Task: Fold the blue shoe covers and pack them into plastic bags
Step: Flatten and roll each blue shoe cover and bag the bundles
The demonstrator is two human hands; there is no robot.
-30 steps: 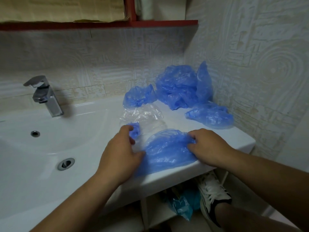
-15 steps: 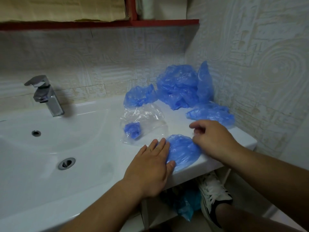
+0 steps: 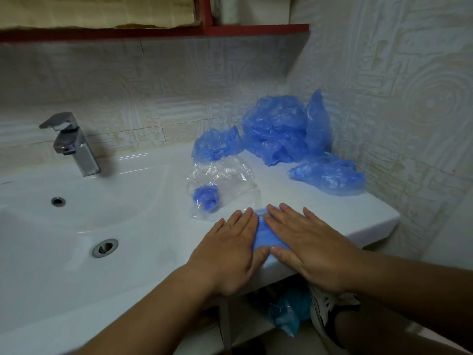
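Observation:
A folded blue shoe cover [image 3: 266, 234] lies near the front edge of the white counter [image 3: 358, 216]. My left hand [image 3: 230, 249] and my right hand [image 3: 307, 242] press flat on it side by side, fingers straight, hiding most of it. Just behind them lies a clear plastic bag [image 3: 225, 183] with a small bundled blue shoe cover [image 3: 206, 196] inside. Loose crumpled shoe covers sit further back: one [image 3: 215, 146] behind the bag, a big heap [image 3: 281, 129] in the corner, and one [image 3: 329, 176] by the right wall.
A white basin [image 3: 76, 226] with a drain [image 3: 105, 247] takes up the left, with a chrome tap [image 3: 73, 144] behind it. Tiled walls close the back and right. Under the counter are more blue plastic [image 3: 289, 313] and a white shoe [image 3: 325, 311].
The shoe cover went from spread wide to a smaller fold. My left hand moved right onto it and flattened; my right hand came down from a loose pinch to press flat beside it.

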